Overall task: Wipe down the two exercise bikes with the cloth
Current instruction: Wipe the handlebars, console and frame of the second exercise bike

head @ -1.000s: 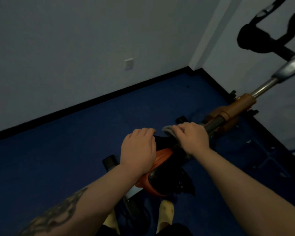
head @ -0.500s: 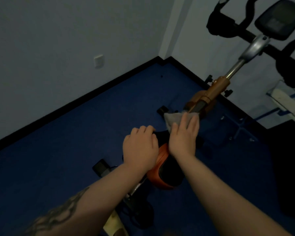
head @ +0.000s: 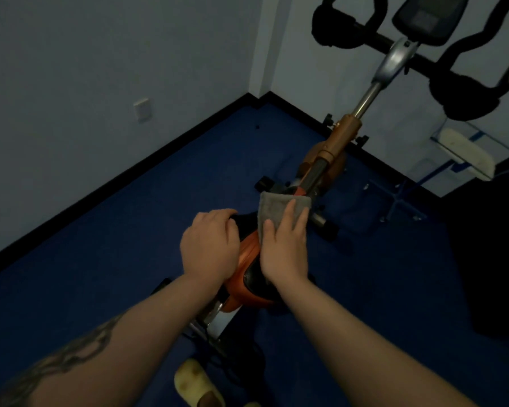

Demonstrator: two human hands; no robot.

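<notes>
- right hand (head: 284, 248) flat, fingers straight, pressing grey cloth (head: 279, 208) onto saddle (head: 249, 277) nose
- left hand (head: 210, 248) curled over saddle's left side
- exercise bike (head: 340, 142) on blue floor (head: 100, 259), near wall corner

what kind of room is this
Probably a small home gym or workout room: an exercise bike with black handlebars stands on blue carpet in a bare white-walled corner.

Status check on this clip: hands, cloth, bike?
Right hand flat, pressing grey cloth on bike seat. Left hand curled over the seat's left side. Handlebars untouched. Nothing blocking.
</notes>
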